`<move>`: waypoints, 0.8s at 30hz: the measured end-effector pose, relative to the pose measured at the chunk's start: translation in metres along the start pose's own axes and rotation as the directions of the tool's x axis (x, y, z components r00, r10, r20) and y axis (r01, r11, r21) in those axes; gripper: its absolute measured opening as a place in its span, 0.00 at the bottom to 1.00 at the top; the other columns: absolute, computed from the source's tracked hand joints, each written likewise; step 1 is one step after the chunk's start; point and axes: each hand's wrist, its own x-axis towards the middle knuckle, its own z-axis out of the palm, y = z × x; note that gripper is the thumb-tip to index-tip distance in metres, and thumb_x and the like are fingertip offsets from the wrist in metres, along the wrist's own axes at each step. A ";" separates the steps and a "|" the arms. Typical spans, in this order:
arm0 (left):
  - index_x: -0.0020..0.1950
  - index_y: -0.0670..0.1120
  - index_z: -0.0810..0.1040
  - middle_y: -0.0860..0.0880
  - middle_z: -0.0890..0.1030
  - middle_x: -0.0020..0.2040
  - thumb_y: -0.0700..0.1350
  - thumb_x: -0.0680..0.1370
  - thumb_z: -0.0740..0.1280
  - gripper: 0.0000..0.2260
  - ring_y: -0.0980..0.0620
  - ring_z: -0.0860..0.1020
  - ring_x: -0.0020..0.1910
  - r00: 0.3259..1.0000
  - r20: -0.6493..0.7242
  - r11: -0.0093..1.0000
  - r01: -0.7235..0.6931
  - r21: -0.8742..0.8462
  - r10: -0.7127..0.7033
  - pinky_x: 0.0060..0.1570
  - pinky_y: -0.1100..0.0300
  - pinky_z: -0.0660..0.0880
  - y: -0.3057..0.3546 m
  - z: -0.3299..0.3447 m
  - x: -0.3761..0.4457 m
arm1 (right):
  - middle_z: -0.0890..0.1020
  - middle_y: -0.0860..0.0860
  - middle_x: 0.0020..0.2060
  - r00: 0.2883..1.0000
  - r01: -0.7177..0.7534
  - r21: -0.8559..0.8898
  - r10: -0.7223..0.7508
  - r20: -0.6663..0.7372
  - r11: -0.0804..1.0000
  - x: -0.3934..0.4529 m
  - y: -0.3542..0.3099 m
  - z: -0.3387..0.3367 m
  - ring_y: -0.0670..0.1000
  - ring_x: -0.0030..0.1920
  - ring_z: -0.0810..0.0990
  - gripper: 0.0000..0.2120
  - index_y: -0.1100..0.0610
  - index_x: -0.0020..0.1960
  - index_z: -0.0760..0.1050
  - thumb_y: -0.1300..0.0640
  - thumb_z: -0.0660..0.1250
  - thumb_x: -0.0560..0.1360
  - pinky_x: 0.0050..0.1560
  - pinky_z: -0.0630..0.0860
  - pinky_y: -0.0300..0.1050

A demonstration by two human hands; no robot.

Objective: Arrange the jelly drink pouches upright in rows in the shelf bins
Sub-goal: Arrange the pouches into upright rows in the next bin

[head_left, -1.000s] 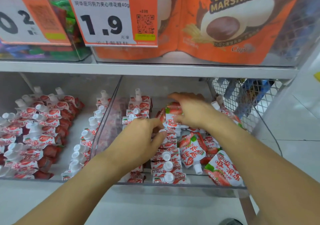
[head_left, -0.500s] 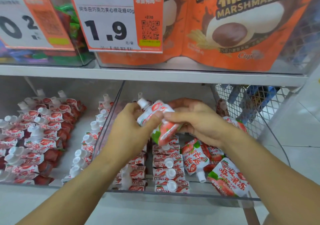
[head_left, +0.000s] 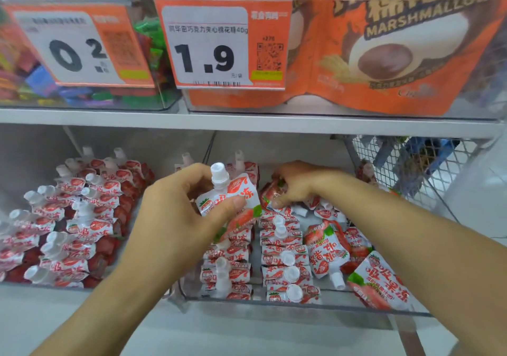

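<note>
My left hand [head_left: 181, 213] grips a strawberry jelly pouch [head_left: 233, 196] with a white cap, held upright above the right clear bin [head_left: 301, 305]. Further back in that bin, my right hand [head_left: 299, 184] pinches another pouch [head_left: 270, 195]. Two rows of upright pouches [head_left: 285, 259] stand in the bin's left and middle part. Loose pouches [head_left: 326, 248] lie tumbled on its right side. The left bin [head_left: 35, 285] holds several rows of the same pouches [head_left: 76, 224].
An upper shelf [head_left: 247, 122] carries bins of marshmallow bags [head_left: 384, 53] and wrapped sweets [head_left: 33, 81], with price tags [head_left: 219, 45] hanging down in front. A wire mesh basket [head_left: 411, 169] stands at the right of the bins. White floor shows at the far right.
Both hands lifted a pouch out of the bin. My right hand then let go and reached back down to another pouch, while my left hand keeps the first one upright.
</note>
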 end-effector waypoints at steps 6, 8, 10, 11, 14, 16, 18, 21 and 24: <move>0.47 0.55 0.81 0.62 0.83 0.40 0.61 0.66 0.73 0.15 0.60 0.81 0.42 1.000 0.009 1.000 -0.014 0.011 0.014 0.44 0.54 0.80 0.000 0.000 -0.001 | 0.81 0.50 0.45 0.986 0.000 0.116 0.020 -0.168 0.993 -0.011 -0.003 -0.003 0.50 0.41 0.81 0.25 0.54 0.49 0.76 0.44 0.82 0.62 0.40 0.77 0.42; 0.47 0.56 0.81 0.63 0.83 0.41 0.61 0.65 0.72 0.15 0.62 0.81 0.43 1.000 0.013 1.000 -0.013 0.010 0.013 0.44 0.56 0.80 0.001 0.001 -0.001 | 0.79 0.50 0.47 0.962 0.066 0.112 -0.033 -0.270 0.992 -0.020 -0.001 -0.008 0.51 0.44 0.77 0.22 0.53 0.51 0.73 0.46 0.79 0.65 0.39 0.72 0.43; 0.48 0.56 0.81 0.64 0.83 0.41 0.59 0.66 0.74 0.13 0.62 0.81 0.43 1.000 0.012 1.000 -0.012 0.019 0.012 0.45 0.57 0.80 0.001 0.002 0.000 | 0.78 0.51 0.48 0.945 0.105 0.070 -0.078 -0.317 0.992 -0.026 0.000 -0.012 0.53 0.45 0.76 0.19 0.52 0.52 0.71 0.47 0.76 0.69 0.41 0.69 0.43; 0.47 0.55 0.81 0.63 0.83 0.41 0.57 0.67 0.75 0.13 0.62 0.81 0.43 1.000 0.009 1.000 -0.012 0.025 0.012 0.45 0.57 0.80 0.001 0.003 0.000 | 0.79 0.51 0.48 0.936 0.111 0.023 -0.097 -0.338 0.994 -0.027 -0.001 -0.013 0.54 0.46 0.77 0.18 0.52 0.52 0.71 0.49 0.76 0.70 0.42 0.69 0.42; 0.45 0.55 0.80 0.63 0.82 0.39 0.57 0.67 0.75 0.11 0.63 0.80 0.42 1.000 -0.005 0.998 -0.016 0.055 0.016 0.44 0.58 0.79 0.002 0.005 0.000 | 0.81 0.50 0.50 0.947 0.130 -0.077 -0.147 -0.284 0.989 -0.026 -0.005 -0.010 0.53 0.49 0.80 0.19 0.52 0.54 0.78 0.53 0.79 0.66 0.45 0.73 0.42; 0.46 0.54 0.80 0.62 0.82 0.39 0.57 0.67 0.75 0.11 0.63 0.80 0.43 1.000 -0.013 0.997 -0.025 0.076 0.026 0.44 0.59 0.79 0.002 0.006 -0.001 | 0.79 0.46 0.49 0.973 0.176 0.030 -0.169 -0.159 0.984 -0.025 -0.004 -0.009 0.50 0.49 0.80 0.23 0.51 0.59 0.79 0.54 0.80 0.66 0.48 0.77 0.41; 0.46 0.55 0.80 0.63 0.82 0.40 0.57 0.67 0.74 0.11 0.64 0.79 0.43 0.999 -0.018 0.996 -0.027 0.082 0.029 0.44 0.61 0.79 0.002 0.007 -0.001 | 0.79 0.44 0.49 0.971 0.229 0.148 -0.216 -0.102 0.962 -0.026 -0.001 -0.009 0.47 0.50 0.80 0.22 0.50 0.60 0.79 0.53 0.79 0.68 0.50 0.77 0.40; 0.46 0.55 0.80 0.64 0.81 0.39 0.57 0.67 0.74 0.11 0.65 0.79 0.44 0.999 -0.020 0.996 -0.031 0.088 0.033 0.43 0.64 0.78 0.002 0.008 -0.001 | 0.80 0.44 0.54 0.970 0.241 0.225 -0.225 -0.094 0.944 -0.025 0.005 -0.006 0.47 0.54 0.79 0.20 0.48 0.63 0.78 0.47 0.75 0.73 0.55 0.76 0.43; 0.46 0.55 0.80 0.64 0.81 0.39 0.58 0.67 0.74 0.12 0.64 0.78 0.45 0.999 -0.021 0.995 -0.032 0.095 0.034 0.43 0.63 0.78 0.003 0.011 0.001 | 0.80 0.46 0.61 0.969 0.248 0.224 -0.245 -0.044 0.942 -0.026 0.001 -0.007 0.49 0.57 0.79 0.18 0.48 0.65 0.77 0.43 0.68 0.77 0.61 0.76 0.48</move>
